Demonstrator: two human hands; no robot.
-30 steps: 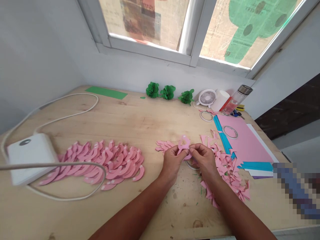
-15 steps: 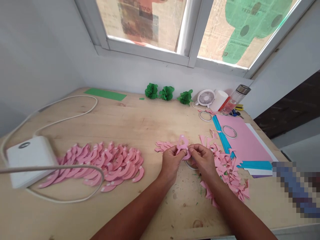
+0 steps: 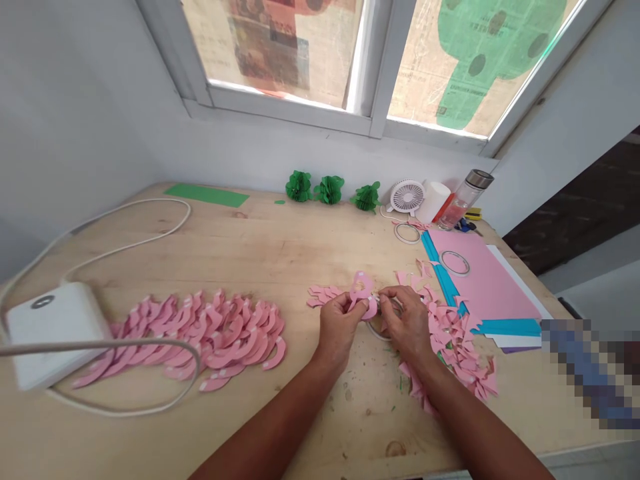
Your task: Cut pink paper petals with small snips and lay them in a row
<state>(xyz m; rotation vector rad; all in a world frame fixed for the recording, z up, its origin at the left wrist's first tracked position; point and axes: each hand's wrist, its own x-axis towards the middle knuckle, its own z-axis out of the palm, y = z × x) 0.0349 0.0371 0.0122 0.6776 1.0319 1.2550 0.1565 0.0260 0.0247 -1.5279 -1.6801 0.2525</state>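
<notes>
Pale wood worktop [image 3: 300, 427], near part first: white rounded-corner box [image 3: 55, 327] toward left edge, overlapping pile of curved pink paper strips [image 3: 235, 337] just beside it. Jagged pink paper offcuts [image 3: 460, 353] right of centre, under and beside right forearm. Mid-worktop: left hand [image 3: 340, 327] has thumb and fingers clamped on looped pink paper piece [image 3: 363, 295], piece held above the wood; right hand [image 3: 410, 323] at its right side, fingers bent, can't tell if gripping it. Flat pink paper sheet [image 3: 485, 287] farther, toward right edge. Along far edge: three crumpled green paper balls [image 3: 329, 190], small white round fan [image 3: 407, 197], clear metal-capped bottle [image 3: 463, 203] near far right corner
</notes>
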